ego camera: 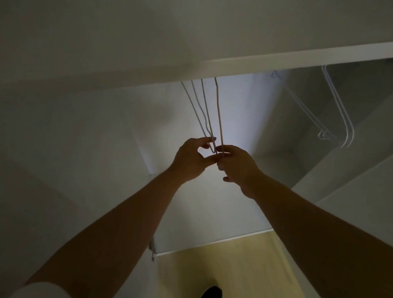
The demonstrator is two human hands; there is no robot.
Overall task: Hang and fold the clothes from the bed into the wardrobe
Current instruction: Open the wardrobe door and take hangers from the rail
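Note:
Several thin white wire hangers [204, 111] hang down inside the open white wardrobe [247, 60], their tops hidden behind its upper front edge. Both my arms reach up to their lower ends. My left hand [189, 159] curls thumb and fingers around the bottom corner of the left hangers. My right hand [237, 167] pinches the lower end of the rightmost hanger [219, 117]. No clothes and no bed are in view.
Two more white hangers [338, 109] hang further right in the dim part of the wardrobe. A white shelf or base panel [208, 210] lies below my hands. Yellowish wood floor [239, 268] and one dark shoe [212, 293] show at the bottom.

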